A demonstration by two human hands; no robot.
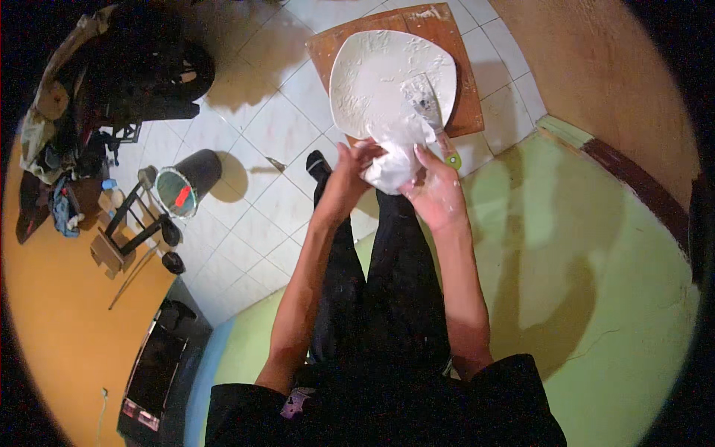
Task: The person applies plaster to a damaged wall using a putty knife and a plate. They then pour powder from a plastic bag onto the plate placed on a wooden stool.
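Observation:
Between my two hands is a crumpled white plastic bag [393, 167], its loose top bunched upward; what it holds is hidden. My left hand [348, 177] grips its left side with bent fingers. On the other side, my right hand [439, 192] presses its thumb against the bag, and white smears mark the palm. Just beyond stands a white squarish plate [365, 82] streaked with white paste. A scraper [427, 108] lies across the plate's right part, its blade smeared and its green-ended handle [452, 159] sticking out over the near rim.
Under the plate is a brown wooden board [469, 104] on the tiled floor [249, 179]. To the left are a dark bucket [208, 170] with a red object [182, 196] inside, a small thin blade-like piece [276, 164], a wooden stool [112, 249] and a motorcycle [190, 71]. A green wall [596, 246] is at right.

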